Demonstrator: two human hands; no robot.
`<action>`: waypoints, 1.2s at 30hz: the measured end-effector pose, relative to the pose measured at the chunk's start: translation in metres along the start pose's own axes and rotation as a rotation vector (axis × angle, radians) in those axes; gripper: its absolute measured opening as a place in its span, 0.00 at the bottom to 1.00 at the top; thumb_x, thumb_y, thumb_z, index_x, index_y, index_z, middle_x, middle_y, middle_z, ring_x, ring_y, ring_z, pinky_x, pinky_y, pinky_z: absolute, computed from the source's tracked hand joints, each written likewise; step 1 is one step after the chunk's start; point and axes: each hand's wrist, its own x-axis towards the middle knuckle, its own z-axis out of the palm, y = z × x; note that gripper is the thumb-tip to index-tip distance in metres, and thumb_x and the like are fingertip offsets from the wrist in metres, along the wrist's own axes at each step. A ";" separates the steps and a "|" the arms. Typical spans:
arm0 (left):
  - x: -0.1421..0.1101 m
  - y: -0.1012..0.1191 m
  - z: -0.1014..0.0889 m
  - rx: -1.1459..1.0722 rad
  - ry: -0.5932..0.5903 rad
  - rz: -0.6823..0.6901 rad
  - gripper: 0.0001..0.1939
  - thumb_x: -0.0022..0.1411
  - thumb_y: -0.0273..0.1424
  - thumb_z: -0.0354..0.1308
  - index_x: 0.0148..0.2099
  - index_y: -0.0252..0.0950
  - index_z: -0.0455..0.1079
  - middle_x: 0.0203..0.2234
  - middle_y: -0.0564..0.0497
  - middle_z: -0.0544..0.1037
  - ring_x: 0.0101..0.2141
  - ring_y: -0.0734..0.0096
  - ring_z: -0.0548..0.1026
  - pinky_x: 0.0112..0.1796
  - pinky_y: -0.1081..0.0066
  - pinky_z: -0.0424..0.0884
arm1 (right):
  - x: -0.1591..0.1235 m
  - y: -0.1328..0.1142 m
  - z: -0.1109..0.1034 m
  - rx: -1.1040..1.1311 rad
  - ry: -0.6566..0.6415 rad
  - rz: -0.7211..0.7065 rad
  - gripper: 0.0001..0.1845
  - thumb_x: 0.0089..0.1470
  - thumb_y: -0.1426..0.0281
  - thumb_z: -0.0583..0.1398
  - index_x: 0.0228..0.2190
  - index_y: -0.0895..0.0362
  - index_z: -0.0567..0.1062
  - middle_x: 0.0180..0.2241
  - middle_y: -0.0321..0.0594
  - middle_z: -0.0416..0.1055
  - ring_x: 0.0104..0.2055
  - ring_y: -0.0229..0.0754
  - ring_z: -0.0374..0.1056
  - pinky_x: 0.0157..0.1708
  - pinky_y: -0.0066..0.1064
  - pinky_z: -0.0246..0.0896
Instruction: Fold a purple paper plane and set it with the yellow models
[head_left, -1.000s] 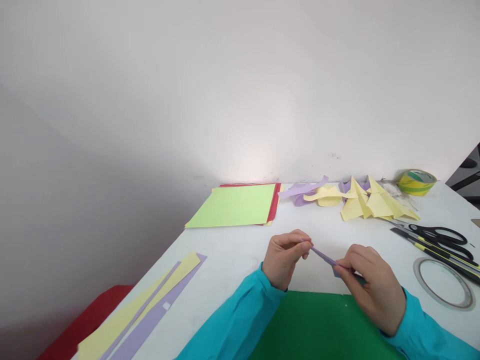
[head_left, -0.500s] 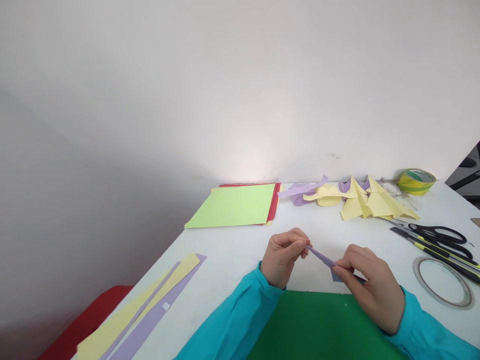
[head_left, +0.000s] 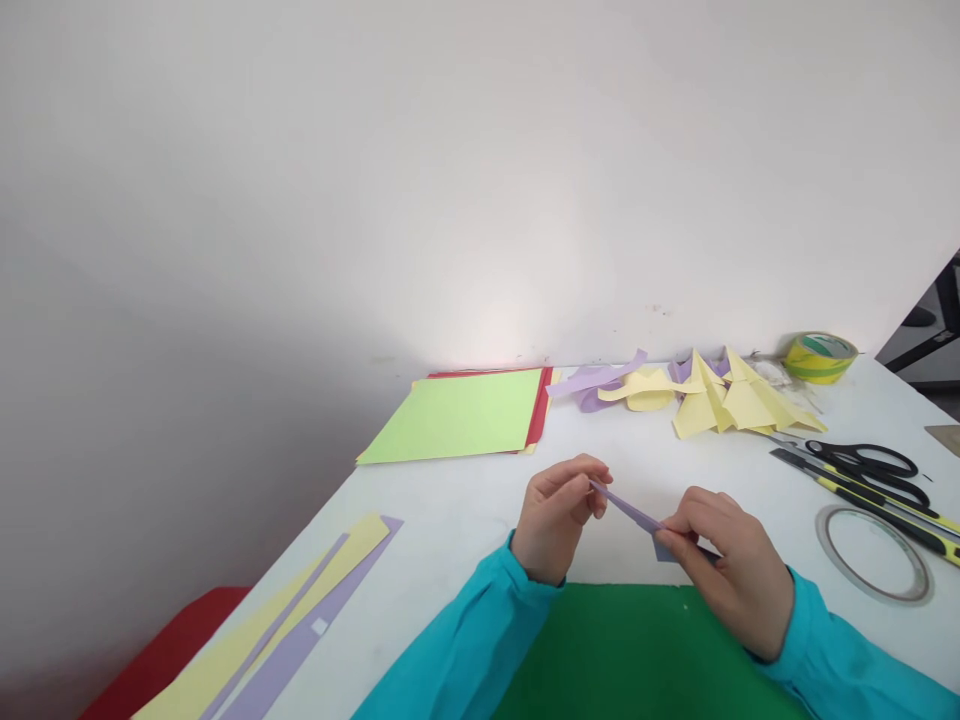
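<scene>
The purple strip point(head_left: 630, 512) hangs just above the counter point(head_left: 465, 520), pinched at each end by closed fingers of the left hand point(head_left: 553, 520) and right hand point(head_left: 731, 570). It seems best kept taut, the crease pressed evenly. Scissors point(head_left: 870, 468) lie well right of the fingers.

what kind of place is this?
Most likely a paper-craft desk against a plain wall: coloured paper sheets, folded yellow paper pieces, scissors and tape rolls lie on a white table, and both hands pinch a purple paper strip.
</scene>
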 end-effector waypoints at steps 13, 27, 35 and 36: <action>0.002 -0.004 -0.003 0.025 0.010 0.013 0.02 0.46 0.29 0.63 0.27 0.36 0.75 0.22 0.53 0.69 0.20 0.79 0.64 0.23 0.73 0.56 | 0.001 0.004 0.000 0.015 -0.015 0.016 0.10 0.55 0.72 0.52 0.23 0.55 0.67 0.22 0.35 0.63 0.26 0.37 0.59 0.26 0.30 0.51; 0.002 -0.003 -0.005 0.025 0.026 0.008 0.03 0.47 0.28 0.62 0.24 0.34 0.75 0.21 0.52 0.67 0.21 0.78 0.64 0.23 0.73 0.56 | 0.002 0.005 0.000 0.016 -0.022 -0.002 0.10 0.55 0.72 0.52 0.23 0.56 0.66 0.22 0.35 0.62 0.26 0.37 0.57 0.26 0.30 0.49; -0.003 -0.013 0.001 0.081 -0.075 0.013 0.09 0.42 0.31 0.67 0.30 0.35 0.76 0.24 0.50 0.71 0.26 0.72 0.67 0.27 0.71 0.62 | 0.001 0.006 0.002 0.018 -0.009 -0.028 0.09 0.55 0.72 0.53 0.24 0.57 0.68 0.23 0.36 0.63 0.27 0.37 0.57 0.27 0.30 0.47; -0.004 -0.014 0.002 0.116 -0.107 0.014 0.08 0.42 0.30 0.67 0.29 0.35 0.76 0.24 0.50 0.72 0.27 0.71 0.68 0.28 0.70 0.63 | 0.001 0.006 0.002 0.013 -0.006 -0.043 0.09 0.55 0.72 0.53 0.24 0.57 0.68 0.23 0.36 0.62 0.27 0.37 0.57 0.27 0.30 0.46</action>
